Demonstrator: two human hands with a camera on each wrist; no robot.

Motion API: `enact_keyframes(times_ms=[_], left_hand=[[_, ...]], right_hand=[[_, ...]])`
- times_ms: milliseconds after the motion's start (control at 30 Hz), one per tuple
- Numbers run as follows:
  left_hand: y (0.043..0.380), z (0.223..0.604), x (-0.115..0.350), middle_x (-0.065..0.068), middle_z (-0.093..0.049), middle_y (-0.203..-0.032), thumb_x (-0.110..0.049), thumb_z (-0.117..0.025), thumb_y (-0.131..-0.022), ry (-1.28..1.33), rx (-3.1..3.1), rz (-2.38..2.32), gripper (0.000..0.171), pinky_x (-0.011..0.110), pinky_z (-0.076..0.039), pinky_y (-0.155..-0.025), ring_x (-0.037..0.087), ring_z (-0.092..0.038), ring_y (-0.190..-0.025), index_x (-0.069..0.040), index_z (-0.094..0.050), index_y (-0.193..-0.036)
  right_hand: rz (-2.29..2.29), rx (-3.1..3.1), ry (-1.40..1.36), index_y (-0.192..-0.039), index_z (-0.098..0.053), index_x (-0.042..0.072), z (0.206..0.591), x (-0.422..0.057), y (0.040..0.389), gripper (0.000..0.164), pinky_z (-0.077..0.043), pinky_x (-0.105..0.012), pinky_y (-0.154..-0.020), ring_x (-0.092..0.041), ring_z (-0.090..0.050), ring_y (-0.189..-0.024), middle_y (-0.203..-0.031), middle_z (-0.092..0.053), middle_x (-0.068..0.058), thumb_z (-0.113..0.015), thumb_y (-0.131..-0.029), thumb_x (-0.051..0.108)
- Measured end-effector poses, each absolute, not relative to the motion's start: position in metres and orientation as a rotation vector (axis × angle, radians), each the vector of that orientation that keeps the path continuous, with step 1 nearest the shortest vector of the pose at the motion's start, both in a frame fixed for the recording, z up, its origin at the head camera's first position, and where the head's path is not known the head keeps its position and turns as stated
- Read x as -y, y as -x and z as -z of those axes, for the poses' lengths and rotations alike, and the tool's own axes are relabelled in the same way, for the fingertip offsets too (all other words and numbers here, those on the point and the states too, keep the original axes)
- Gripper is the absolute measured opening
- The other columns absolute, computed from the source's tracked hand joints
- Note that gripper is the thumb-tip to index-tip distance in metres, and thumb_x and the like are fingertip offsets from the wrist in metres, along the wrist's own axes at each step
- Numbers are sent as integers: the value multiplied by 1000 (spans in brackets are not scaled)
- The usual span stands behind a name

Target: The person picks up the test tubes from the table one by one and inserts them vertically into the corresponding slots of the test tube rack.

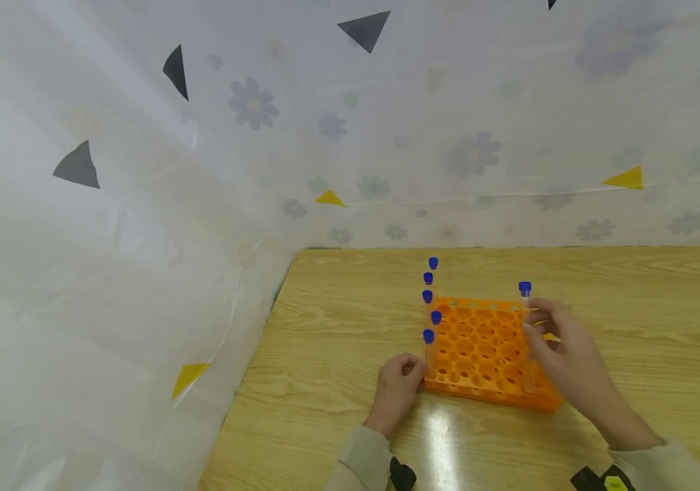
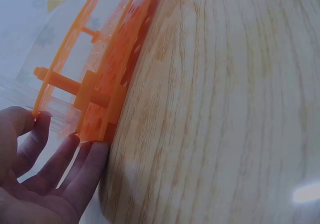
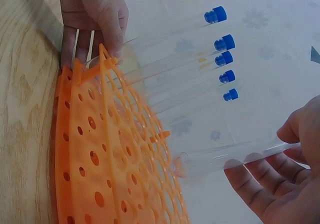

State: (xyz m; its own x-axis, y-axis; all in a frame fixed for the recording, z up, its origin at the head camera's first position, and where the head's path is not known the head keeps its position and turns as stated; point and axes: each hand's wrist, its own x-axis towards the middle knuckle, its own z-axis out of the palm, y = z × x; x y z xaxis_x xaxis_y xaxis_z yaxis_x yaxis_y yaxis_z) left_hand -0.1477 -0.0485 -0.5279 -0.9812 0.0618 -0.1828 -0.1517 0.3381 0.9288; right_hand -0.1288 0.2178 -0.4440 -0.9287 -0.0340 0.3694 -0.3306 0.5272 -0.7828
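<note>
An orange test tube rack point(image 1: 491, 394) stands on the wooden table. At its left end my left hand point(image 1: 397, 385) grips the corner; in the left wrist view the thumb and index finger pinch the top plate point(image 2: 44, 96) while the other fingers touch the lower tiers. My right hand point(image 1: 576, 361) holds a clear test tube point(image 3: 215, 156) with a blue cap point(image 1: 525, 288), over the rack's right side. The right wrist view shows its rounded bottom close over the holes of the top plate. Several blue-capped tubes point(image 3: 172, 64) stand upright in the rack's left column.
Pale wood tabletop point(image 1: 313, 327) surrounds the rack, with a bright light reflection in front. White plastic sheeting point(image 1: 141, 225) with flower prints and grey and yellow triangles hangs behind and at the left. Dark wrist straps point(image 1: 403, 474) sit over the sleeves.
</note>
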Motion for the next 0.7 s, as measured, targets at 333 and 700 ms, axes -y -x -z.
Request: enact_keyframes(times_ms=[333,700], left_hand=[[147,526,48,-5,-67,-84,-29,-62,-98,75,-2417,-1706,20,18,-51,-64,4,-60,-72,-14,-70,-87],[147,525,48,-5,-67,-85,-29,-62,-98,83,-2411,-1706,20,18,-51,-64,4,-60,-73,-14,-70,-88]], right_hand=[[-1448,2365,-383,-134,-48,2,443,-195,127,36,-54,-17,-64,-3,-57,-88,-106,-54,-1,-56,-99,1],[-1489,2292,-485,-124,-45,-4,441,-173,126,31,-56,-17,-68,1,-58,-90,-102,-54,-5,-57,-95,-7]])
